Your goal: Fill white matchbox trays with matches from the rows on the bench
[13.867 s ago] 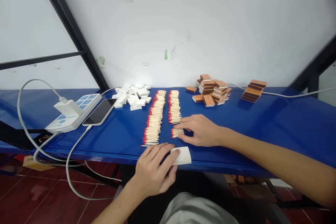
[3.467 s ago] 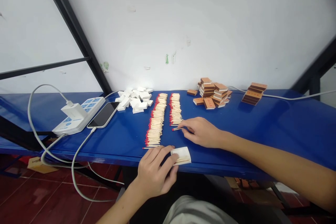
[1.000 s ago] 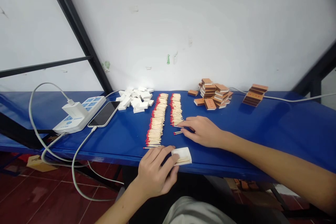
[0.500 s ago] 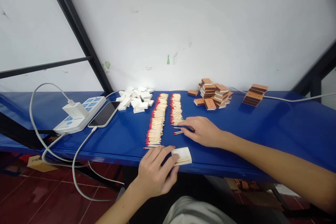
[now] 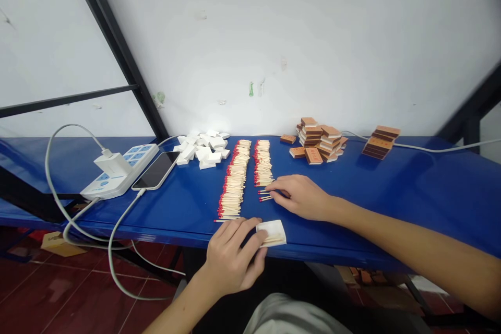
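Observation:
Two long rows of red-tipped matches lie on the blue table: a left row and a shorter right row. My right hand rests at the near end of the right row, its fingertips touching a few loose matches. My left hand is at the table's front edge, thumb and fingers closed on a white open matchbox tray that holds some matches.
A heap of white trays lies at the back. Brown matchbox sleeves and a second stack stand to the right. A phone, a power strip with charger and cables lie left. A black frame bar slants behind.
Over the last second my right hand has drawn a few more matches off the right row's near end. The left hand and the tray have stayed put.

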Demonstrator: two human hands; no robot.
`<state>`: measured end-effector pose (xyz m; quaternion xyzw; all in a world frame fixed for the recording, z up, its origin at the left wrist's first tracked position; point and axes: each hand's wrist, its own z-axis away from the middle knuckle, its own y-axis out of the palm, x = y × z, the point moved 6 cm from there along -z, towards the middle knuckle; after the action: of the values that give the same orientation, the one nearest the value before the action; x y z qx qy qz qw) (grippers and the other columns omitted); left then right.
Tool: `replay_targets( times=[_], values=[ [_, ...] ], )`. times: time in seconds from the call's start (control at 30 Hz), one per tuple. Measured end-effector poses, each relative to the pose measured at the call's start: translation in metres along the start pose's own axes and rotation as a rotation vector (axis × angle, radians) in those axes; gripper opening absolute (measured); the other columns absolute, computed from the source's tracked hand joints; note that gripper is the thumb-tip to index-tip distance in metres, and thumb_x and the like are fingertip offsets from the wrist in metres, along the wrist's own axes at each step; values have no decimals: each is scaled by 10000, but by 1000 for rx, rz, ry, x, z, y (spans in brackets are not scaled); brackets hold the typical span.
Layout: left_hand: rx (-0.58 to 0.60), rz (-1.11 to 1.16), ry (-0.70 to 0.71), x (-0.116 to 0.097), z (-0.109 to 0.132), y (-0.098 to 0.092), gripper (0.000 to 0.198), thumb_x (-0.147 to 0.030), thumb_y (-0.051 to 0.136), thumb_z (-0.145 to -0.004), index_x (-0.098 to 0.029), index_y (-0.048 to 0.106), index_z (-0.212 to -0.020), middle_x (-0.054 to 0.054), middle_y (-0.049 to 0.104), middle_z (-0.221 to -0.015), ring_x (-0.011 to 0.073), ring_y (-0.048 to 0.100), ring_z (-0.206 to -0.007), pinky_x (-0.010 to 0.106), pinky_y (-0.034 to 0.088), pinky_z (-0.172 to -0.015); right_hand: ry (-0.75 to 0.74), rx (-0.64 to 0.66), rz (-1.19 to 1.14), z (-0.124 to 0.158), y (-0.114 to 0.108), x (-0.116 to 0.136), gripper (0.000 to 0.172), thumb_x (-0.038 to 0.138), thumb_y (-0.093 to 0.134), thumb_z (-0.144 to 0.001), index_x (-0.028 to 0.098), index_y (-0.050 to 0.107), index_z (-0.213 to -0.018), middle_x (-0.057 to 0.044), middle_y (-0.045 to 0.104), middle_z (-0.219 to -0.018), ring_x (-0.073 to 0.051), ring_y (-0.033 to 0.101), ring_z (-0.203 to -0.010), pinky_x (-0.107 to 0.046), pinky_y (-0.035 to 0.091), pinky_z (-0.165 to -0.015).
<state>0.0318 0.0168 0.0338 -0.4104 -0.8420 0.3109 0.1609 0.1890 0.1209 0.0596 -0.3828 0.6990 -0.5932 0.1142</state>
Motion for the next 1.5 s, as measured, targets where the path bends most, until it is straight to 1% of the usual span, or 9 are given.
replay_targets(
  times=[0.2, 0.33, 0.43, 0.57, 0.73, 0.93, 1.1, 1.23, 1.5],
  values=[
    [-1, -4, -1, 0, 0, 1, 224, -178, 538, -867, -165, 648, -1062, 108, 700, -1112, 253, 635, -919, 381, 504, -780, -14, 2, -6, 0, 0, 1, 249, 221, 505, -947, 207, 743, -1017, -36, 755, -983, -190, 664, -854, -293, 429, -741],
    [-8, -6, 4, 0, 0, 0, 224, -174, 539, -867, -162, 652, -1060, 108, 703, -1102, 252, 636, -918, 380, 507, -780, -40, 7, -14, 0, 2, 1, 240, 205, 502, -948, 209, 739, -989, -34, 752, -949, -182, 662, -849, -287, 420, -748],
    [-5, -5, 3, 0, 0, 0, 224, -169, 545, -864, -159, 654, -1060, 109, 702, -1104, 253, 636, -921, 383, 510, -787, -49, -10, -9, 1, 2, 1, 234, 201, 513, -940, 211, 736, -1006, -34, 753, -951, -179, 662, -845, -288, 415, -758],
    [-2, -6, -1, 0, 1, 1, 228, -171, 549, -863, -163, 656, -1064, 108, 699, -1119, 255, 636, -931, 391, 512, -801, -18, -35, 30, 2, -1, 1, 231, 227, 541, -930, 216, 726, -1068, -36, 748, -961, -179, 654, -829, -289, 403, -748],
    [-4, -8, 0, 0, 0, 0, 227, -166, 550, -858, -165, 657, -1059, 104, 702, -1114, 252, 635, -925, 388, 513, -799, -34, -5, 37, 2, 0, 2, 208, 242, 523, -944, 216, 730, -953, -25, 725, -857, -163, 627, -758, -275, 377, -695],
    [-7, -3, 0, 0, 0, 0, 225, -163, 554, -856, -158, 659, -1055, 109, 700, -1111, 254, 635, -923, 392, 513, -795, -33, -9, 11, 2, 0, 2, 213, 249, 531, -946, 227, 739, -979, -21, 731, -875, -157, 627, -768, -270, 361, -693],
    [-12, -10, 1, 0, -1, 0, 224, -174, 541, -864, -160, 656, -1056, 110, 701, -1106, 251, 642, -923, 385, 516, -786, -24, -10, 12, 2, -1, 2, 203, 253, 542, -938, 227, 744, -935, -13, 724, -841, -146, 615, -734, -268, 350, -674],
    [-11, -20, -2, 0, -2, 0, 224, -181, 536, -868, -172, 657, -1055, 102, 704, -1103, 241, 647, -917, 377, 521, -791, -22, -10, 5, 2, -1, 3, 196, 273, 557, -931, 219, 744, -920, -18, 727, -844, -151, 622, -739, -272, 361, -677],
    [-12, -17, 7, -1, -1, 0, 234, -172, 543, -860, -162, 656, -1064, 112, 704, -1104, 254, 646, -913, 388, 521, -782, -31, -21, 1, 2, -2, 5, 199, 287, 562, -927, 212, 746, -910, -26, 722, -832, -155, 622, -733, -280, 384, -690]
  ],
)
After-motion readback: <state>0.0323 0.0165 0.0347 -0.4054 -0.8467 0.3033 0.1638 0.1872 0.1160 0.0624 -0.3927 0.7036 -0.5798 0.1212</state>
